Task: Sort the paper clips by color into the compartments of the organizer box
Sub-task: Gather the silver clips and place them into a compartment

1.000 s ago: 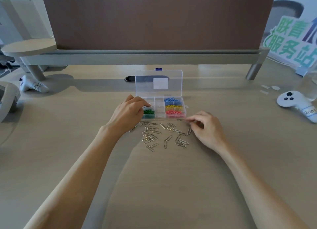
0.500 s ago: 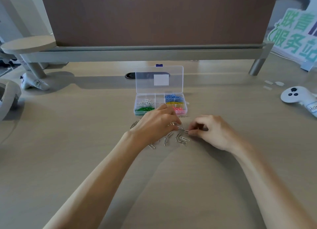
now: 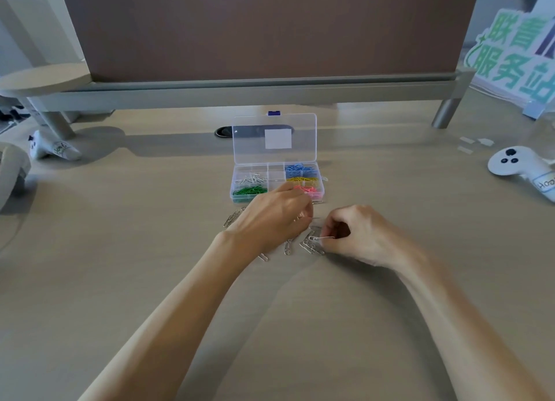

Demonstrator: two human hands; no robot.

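A clear organizer box stands on the desk with its lid up. Its compartments hold silver clips, green clips, blue clips, yellow clips and pink clips. Several loose silver paper clips lie on the desk in front of the box. My left hand lies over the pile with fingers curled down onto the clips, its grip hidden. My right hand pinches a silver clip at the pile's right edge.
A white controller lies at the right, another white controller at the far left. A brown partition on a grey rail runs behind the box, with a cable hole under it. A green sign stands at the back right.
My left hand has moved from the box's left compartments down onto the loose pile. My right hand has drawn in and picked a silver clip between its fingertips.
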